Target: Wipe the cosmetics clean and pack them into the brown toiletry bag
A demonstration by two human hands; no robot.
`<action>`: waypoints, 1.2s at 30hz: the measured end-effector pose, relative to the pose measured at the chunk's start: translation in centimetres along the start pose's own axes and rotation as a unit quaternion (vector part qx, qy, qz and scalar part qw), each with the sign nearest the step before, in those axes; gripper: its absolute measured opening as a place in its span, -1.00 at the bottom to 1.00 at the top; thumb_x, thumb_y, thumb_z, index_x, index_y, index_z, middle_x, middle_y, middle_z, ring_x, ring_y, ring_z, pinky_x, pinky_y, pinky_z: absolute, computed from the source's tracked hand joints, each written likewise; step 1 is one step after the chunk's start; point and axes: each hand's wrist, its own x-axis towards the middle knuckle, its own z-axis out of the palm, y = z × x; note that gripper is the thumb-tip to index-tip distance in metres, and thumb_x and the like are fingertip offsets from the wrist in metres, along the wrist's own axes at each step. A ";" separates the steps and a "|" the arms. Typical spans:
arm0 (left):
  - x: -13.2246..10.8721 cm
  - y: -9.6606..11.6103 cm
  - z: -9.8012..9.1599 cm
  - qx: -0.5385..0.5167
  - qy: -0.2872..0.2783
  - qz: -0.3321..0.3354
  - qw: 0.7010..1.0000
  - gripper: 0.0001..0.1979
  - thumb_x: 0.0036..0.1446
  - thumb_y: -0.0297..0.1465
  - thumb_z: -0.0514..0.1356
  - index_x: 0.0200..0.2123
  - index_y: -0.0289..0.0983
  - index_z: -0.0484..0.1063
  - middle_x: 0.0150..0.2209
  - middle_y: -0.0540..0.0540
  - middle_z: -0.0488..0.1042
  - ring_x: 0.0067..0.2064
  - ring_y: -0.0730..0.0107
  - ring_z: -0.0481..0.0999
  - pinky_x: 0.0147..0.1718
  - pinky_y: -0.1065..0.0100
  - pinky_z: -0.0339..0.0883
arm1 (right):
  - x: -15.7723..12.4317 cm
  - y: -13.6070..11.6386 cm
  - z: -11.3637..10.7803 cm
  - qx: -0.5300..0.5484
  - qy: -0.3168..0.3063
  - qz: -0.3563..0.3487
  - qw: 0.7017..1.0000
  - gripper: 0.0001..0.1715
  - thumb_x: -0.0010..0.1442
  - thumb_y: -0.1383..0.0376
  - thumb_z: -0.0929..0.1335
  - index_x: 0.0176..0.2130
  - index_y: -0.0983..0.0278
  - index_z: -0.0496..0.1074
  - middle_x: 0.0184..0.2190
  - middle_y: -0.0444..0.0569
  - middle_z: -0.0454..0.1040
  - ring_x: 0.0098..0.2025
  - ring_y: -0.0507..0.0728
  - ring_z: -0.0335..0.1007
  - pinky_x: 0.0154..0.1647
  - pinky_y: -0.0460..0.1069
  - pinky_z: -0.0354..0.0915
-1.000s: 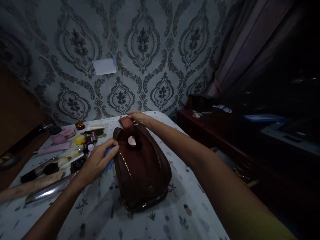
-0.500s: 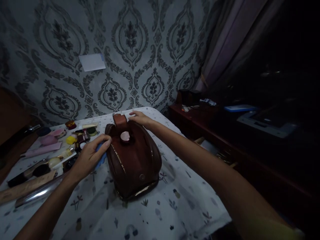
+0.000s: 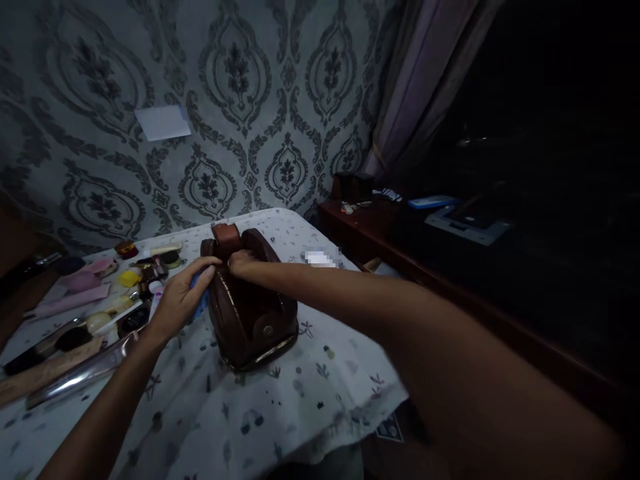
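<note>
A brown leather handbag [image 3: 230,320] with gold zip teeth stands on the table, its top opened to a dark inside. My left hand [image 3: 185,293] pinches the bag's left edge between thumb and fingers. Beside that hand, a bit of blue material [image 3: 199,303] pokes out, partly covered. My right hand [image 3: 243,262] reaches into the bag's mouth near the tan strap tab [image 3: 227,236]; its fingers are hidden inside, so whether they hold anything does not show.
Makeup items lie to the left, among them a yellow item [image 3: 130,277], pink tube [image 3: 75,303] and shiny silver pouch [image 3: 83,377]. A patterned white cloth [image 3: 200,413] covers the table. On the right stands a dark red desk [image 3: 360,227] with a blue-edged object [image 3: 433,202].
My right hand has moved from the bag's far right rim into its opening. The bag's mouth gapes wider, and the round pinkish object on it no longer shows. The view has shifted right.
</note>
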 end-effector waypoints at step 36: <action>-1.1 0.0 -0.7 0.086 0.034 0.012 0.996 -0.44 0.23 0.01 0.00 0.13 -0.19 0.41 -0.06 -0.15 0.56 -0.04 0.10 0.55 0.00 0.18 0.39 | -7.3 0.2 -4.9 -0.066 -0.001 -0.201 0.977 -0.73 0.30 0.31 0.25 -0.08 0.27 0.48 0.04 0.15 0.53 0.14 0.33 0.43 0.15 0.29 0.28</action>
